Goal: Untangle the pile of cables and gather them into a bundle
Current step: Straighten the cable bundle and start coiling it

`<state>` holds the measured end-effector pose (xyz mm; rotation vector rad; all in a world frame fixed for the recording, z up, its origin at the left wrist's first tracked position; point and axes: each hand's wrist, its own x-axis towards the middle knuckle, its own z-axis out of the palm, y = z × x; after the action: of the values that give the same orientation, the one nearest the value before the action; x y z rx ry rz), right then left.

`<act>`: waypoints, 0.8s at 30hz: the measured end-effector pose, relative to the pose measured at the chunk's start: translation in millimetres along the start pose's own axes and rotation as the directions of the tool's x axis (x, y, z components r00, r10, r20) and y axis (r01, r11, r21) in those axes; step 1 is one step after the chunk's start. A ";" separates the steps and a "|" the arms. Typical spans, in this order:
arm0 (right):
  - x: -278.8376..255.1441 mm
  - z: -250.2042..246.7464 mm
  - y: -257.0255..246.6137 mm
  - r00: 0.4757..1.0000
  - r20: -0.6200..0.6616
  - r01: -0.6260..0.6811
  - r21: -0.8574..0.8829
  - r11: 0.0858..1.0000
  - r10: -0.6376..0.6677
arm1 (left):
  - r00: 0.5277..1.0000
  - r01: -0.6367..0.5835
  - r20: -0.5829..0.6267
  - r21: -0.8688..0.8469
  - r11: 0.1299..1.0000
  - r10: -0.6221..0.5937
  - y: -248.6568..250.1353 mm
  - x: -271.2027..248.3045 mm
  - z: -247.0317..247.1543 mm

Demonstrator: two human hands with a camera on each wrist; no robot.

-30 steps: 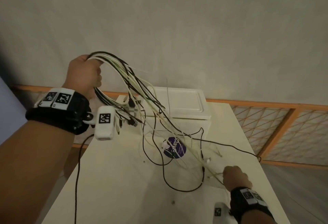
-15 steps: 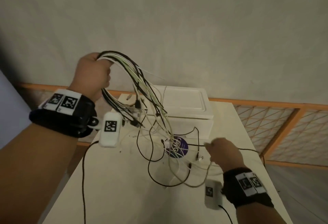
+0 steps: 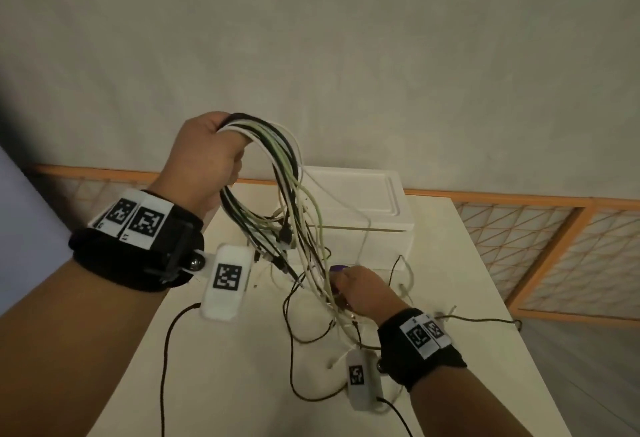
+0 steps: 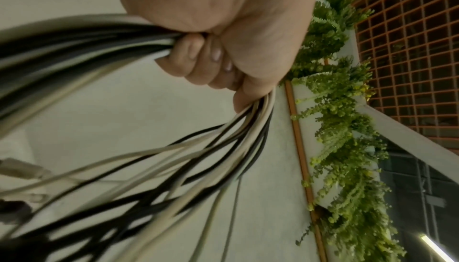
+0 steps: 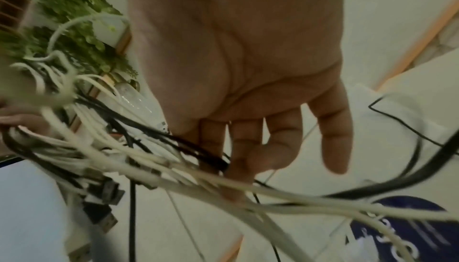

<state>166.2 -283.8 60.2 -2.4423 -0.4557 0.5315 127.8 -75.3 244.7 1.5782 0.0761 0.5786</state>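
1. Since a second ago, the right hand (image 3: 363, 291) has travelled from the tabletop's near right edge toward its middle, and the left hand (image 3: 204, 156) has swung rightward.
2. Black and white cables (image 3: 277, 173) form a thick arched bundle; thinner loose ends sprawl across the tabletop (image 3: 221, 377) in loops.
3. Gripping the bundle's top in a closed fist, the left hand holds it high above the tabletop's far-left part.
4. With loosely spread fingers (image 5: 335, 142), the right hand reaches among the hanging strands and touches them; a firm grasp cannot be told.
5. A purple disc (image 3: 337, 268) lies half hidden behind the right hand, before a white box (image 3: 363, 194).
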 end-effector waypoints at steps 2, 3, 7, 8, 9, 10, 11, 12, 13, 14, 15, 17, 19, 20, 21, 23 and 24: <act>0.7 10.3 15.4 0.986 0.054 -0.157 -0.063 0.986 0.161 | 1.000 0.016 -0.019 -0.024 1.000 -0.016 -3.3 3.2 -6.1; 0.7 15.9 27.3 0.969 0.076 -0.230 -0.049 0.972 0.233 | 0.999 0.022 -0.029 -0.033 0.999 -0.023 -4.2 5.1 -9.0; -7.4 24.8 68.5 0.917 0.146 -0.366 -0.055 0.929 0.370 | 0.999 0.019 -0.044 -0.035 0.999 -0.020 -8.3 6.9 -15.7; -13.0 24.4 75.9 0.917 0.164 -0.363 -0.028 0.931 0.363 | 0.998 0.018 -0.056 -0.028 0.999 -0.020 -7.6 7.2 -18.3; -16.6 24.1 84.9 0.906 0.157 -0.400 0.014 0.916 0.393 | 0.997 0.015 -0.080 -0.035 0.999 -0.018 -5.7 9.5 -22.6; -22.1 21.2 95.2 0.872 0.149 -0.486 0.132 0.864 0.467 | 0.993 0.009 -0.117 -0.059 0.998 -0.016 -2.6 13.1 -29.1; -28.4 18.7 104.6 0.823 0.140 -0.566 0.291 0.771 0.551 | 0.987 0.000 -0.160 -0.099 0.995 -0.016 1.5 18.2 -36.9; -32.6 16.5 120.5 0.769 0.121 -0.625 0.348 0.699 0.628 | 0.980 -0.014 -0.199 -0.143 0.990 -0.014 6.2 23.5 -44.7; -37.2 14.2 136.7 0.741 0.095 -0.654 0.330 0.681 0.665 | 0.974 -0.030 -0.226 -0.176 0.984 -0.011 10.1 27.9 -51.2; -40.2 11.7 153.2 0.732 0.051 -0.665 0.271 0.696 0.680 | 0.971 -0.042 -0.238 -0.187 0.981 -0.004 12.7 31.2 -56.0; -42.6 8.6 168.7 0.734 -0.003 -0.665 0.200 0.719 0.679 | 0.970 -0.046 -0.242 -0.181 0.982 0.001 12.8 33.4 -59.0; -45.3 1.1 187.0 0.795 -0.019 -0.605 -0.084 0.792 0.606 | 0.971 -0.029 -0.238 -0.154 0.988 -0.008 8.1 37.5 -60.6; -52.7 -5.5 176.6 0.863 0.018 -0.480 -0.278 0.832 0.504 | 0.971 0.022 -0.234 -0.145 0.989 -0.056 0.5 39.7 -58.9; -57.3 -9.8 162.7 0.867 0.093 -0.446 -0.296 0.845 0.490 | 0.970 0.049 -0.231 -0.135 0.990 -0.080 -4.4 39.6 -56.5; -55.5 -15.6 153.3 0.868 0.154 -0.413 -0.305 0.858 0.472 | 0.970 0.074 -0.224 -0.109 0.991 -0.097 -9.9 38.7 -52.4; -53.6 -39.6 117.2 0.870 0.175 -0.394 -0.318 0.862 0.462 | 0.977 0.087 -0.194 -0.010 0.996 -0.088 -20.1 33.0 -39.7; -55.2 -54.5 96.1 0.888 0.163 -0.374 -0.289 0.881 0.430 | 0.984 0.075 -0.169 0.062 0.995 -0.064 -24.1 28.6 -31.9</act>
<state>163.1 -407.2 56.7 -2.7510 -0.0931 0.9868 146.8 -32.3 230.2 1.5844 0.2786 0.6581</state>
